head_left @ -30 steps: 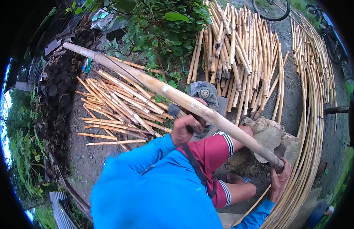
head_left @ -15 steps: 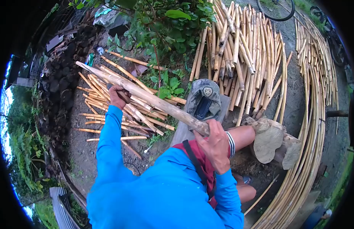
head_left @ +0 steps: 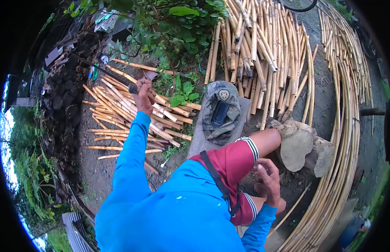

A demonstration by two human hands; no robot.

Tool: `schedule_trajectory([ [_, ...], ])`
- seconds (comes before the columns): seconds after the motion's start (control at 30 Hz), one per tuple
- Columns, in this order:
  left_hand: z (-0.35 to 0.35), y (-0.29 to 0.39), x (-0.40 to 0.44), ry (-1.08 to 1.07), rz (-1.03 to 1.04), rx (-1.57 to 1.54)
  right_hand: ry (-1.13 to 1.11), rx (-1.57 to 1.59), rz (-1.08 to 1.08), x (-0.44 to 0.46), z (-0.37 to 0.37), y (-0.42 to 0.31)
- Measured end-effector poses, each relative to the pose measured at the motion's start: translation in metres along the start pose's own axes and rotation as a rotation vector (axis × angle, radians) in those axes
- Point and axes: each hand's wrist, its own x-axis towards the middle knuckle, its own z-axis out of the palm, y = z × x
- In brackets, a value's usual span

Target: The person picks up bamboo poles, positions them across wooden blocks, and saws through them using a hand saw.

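My left hand (head_left: 145, 98) is closed round the handle of a machete (head_left: 103, 71). Its long, dark, narrow blade points to the upper left, above a pile of short cut bamboo pieces (head_left: 132, 115). Beside my bent knee hangs my right hand (head_left: 268, 178), its fingers loosely curled and a little apart, with nothing visible in them. A camouflage cap (head_left: 233, 111) rests on a plank (head_left: 198, 140) between my hands, with a dark rectangular object (head_left: 220, 113) lying in it. The thick pale pole can no longer be made out.
Bamboo sticks (head_left: 283, 54) lie heaped beyond the cap. Long bamboo poles (head_left: 344, 138) curve along the right side. Near my knee stands a cut wood block (head_left: 295, 147). Leafy plants (head_left: 178, 38) grow at the top, and a dark stacked heap (head_left: 62, 96) lines the left.
The pale pole has left both hands. My left hand has moved right and slightly up with the machete; my right hand has dropped down and right, beside my knee.
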Motion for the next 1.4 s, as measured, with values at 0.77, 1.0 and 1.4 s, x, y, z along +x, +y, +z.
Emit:
schedule_trajectory([
  [0.77,0.196,-0.021,-0.234,-2.128,0.141,0.809,0.510,-0.605,0.322,-0.071,-0.102,0.247],
  [1.0,0.191,-0.040,-0.247,-2.063,0.140,0.960,0.656,-0.531,0.334,-0.070,-0.108,0.227],
  [1.4,0.209,-0.054,-0.247,-1.966,-0.393,0.897,0.634,-0.436,0.259,-0.065,-0.107,0.223],
])
